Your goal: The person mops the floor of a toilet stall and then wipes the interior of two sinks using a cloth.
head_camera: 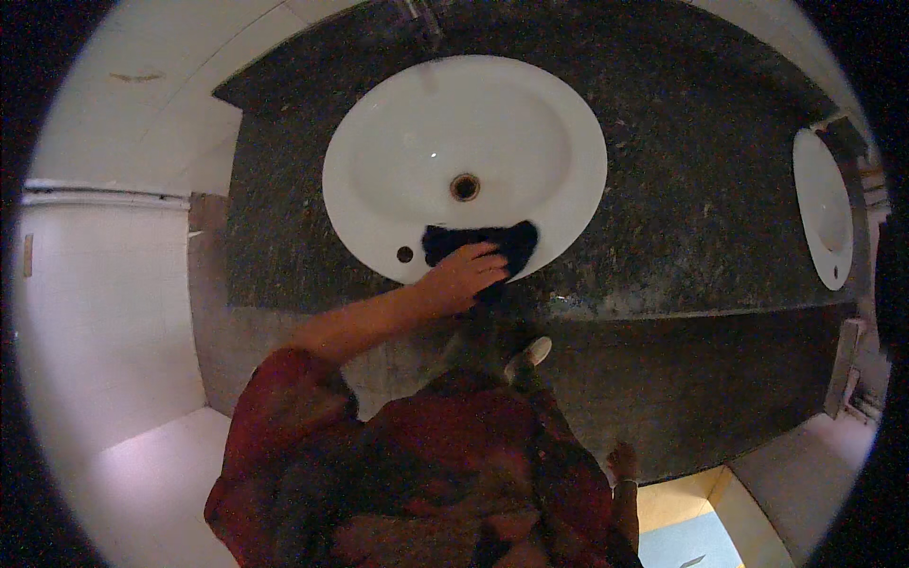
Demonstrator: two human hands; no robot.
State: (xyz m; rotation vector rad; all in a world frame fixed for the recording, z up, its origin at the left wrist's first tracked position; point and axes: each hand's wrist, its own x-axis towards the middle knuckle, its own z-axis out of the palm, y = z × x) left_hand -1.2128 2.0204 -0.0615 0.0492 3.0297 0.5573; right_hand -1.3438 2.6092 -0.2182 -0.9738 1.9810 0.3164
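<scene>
On the near rim of a white oval washbasin (469, 142) lies a dark cloth (522, 245), bunched and partly covered by my left hand (469, 273). The fingers curl over the cloth and press it against the ceramic. A round hole (405, 254) shows in the rim to the left of the cloth. Farther in, the drain (465, 187) has a brownish ring around it. My right hand (623, 458) hangs low at my right side, away from the basin, in dim light; its fingers are unclear.
A dark, stained countertop (682, 213) surrounds the basin. A second white washbasin (824, 209) sits at the far right. Beyond the basin is a metal fitting (426, 21). Below the counter edge, a pale shoe (540, 350) shows. Tiled wall (106, 305) rises at left; a lit doorway (689, 525) is lower right.
</scene>
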